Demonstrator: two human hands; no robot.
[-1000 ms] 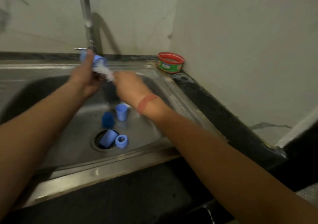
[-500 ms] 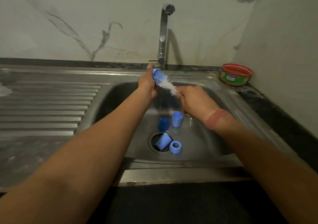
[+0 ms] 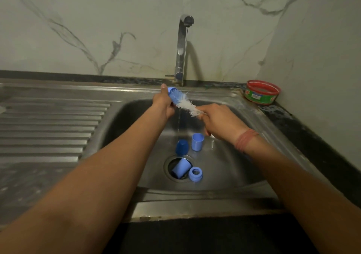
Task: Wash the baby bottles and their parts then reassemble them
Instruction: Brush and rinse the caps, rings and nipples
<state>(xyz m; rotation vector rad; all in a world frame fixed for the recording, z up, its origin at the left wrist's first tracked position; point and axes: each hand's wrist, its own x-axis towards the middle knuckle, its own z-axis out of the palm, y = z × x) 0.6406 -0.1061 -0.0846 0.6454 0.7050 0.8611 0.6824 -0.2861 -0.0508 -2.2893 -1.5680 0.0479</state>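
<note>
My left hand [image 3: 163,103] grips a light blue bottle part [image 3: 174,97] above the steel sink [image 3: 242,152], close to the thin water stream. My right hand [image 3: 218,121] holds the handle of a white bristle brush [image 3: 187,107], whose tip is inside the blue part. On the sink floor a dark blue cap [image 3: 182,146] and a light blue cup-shaped part [image 3: 197,141] stand side by side. Another light blue part [image 3: 181,168] lies tilted in the drain, with a blue screw ring [image 3: 195,173] beside it.
The chrome tap [image 3: 182,46] runs a thin stream at the back of the sink. A ribbed steel drainboard [image 3: 50,128] stretches to the left. A red-rimmed green tub [image 3: 262,95] sits on the dark counter in the right corner by the marble wall.
The camera view swung left and then steadied, centring the sink. The brush has slid out a little from the blue part, with more bristles showing. Parts in the sink stayed put.
</note>
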